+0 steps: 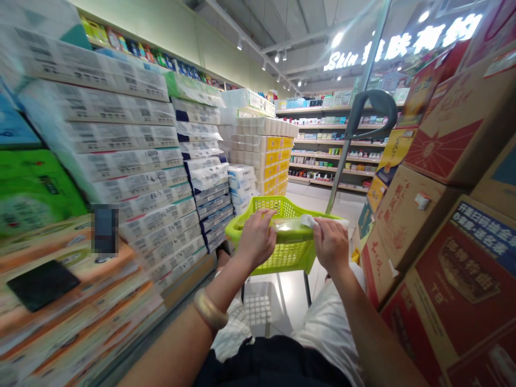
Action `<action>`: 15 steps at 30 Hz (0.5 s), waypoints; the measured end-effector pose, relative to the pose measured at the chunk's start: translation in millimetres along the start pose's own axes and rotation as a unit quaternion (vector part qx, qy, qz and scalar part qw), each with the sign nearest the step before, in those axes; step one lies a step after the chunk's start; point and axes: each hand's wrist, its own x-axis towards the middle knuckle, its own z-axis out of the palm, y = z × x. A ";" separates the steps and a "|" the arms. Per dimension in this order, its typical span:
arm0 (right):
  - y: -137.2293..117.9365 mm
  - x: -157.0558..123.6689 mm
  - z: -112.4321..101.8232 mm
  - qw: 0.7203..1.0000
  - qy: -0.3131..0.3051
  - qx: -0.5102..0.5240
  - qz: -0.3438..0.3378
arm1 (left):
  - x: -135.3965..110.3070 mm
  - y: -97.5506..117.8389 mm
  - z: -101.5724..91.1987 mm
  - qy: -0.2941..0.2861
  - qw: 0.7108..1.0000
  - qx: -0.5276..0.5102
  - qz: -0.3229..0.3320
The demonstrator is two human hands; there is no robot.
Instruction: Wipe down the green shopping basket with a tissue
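A lime green shopping basket [258, 223] on a wheeled frame stands in the aisle in front of me. Across its near rim lies a small packet in clear wrap [294, 224] with a white end. My left hand [255, 239] grips the packet's left end, fingers curled over it. My right hand [331, 243] pinches the white right end of the same packet. A pale bangle [210, 310] sits on my left wrist. The basket's grey pull handle [373, 110] rises on a pole at the right.
Stacks of wrapped tissue packs [133, 177] line the left side. Red and brown cardboard boxes [451, 215] are piled on the right. Shelves of bottles [334, 156] stand at the far end of the narrow aisle. A black phone [42, 284] lies on the lower left packs.
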 end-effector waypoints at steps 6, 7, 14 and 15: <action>11.2 -6.2 9.1 0.998 0.052 0.009 0.031 | -1.6 11.3 7.9 -0.094 0.989 0.116 -0.013; 3.3 -8.0 12.0 0.998 0.048 0.020 0.019 | -1.9 12.7 9.1 -0.093 0.988 0.122 -0.012; -19.6 -2.3 10.4 0.998 -0.012 0.050 -0.036 | -5.5 6.2 8.1 -0.096 0.987 0.130 0.007; -16.6 2.3 7.6 0.999 -0.023 0.040 -0.018 | -5.9 5.7 8.0 -0.097 0.987 0.129 0.009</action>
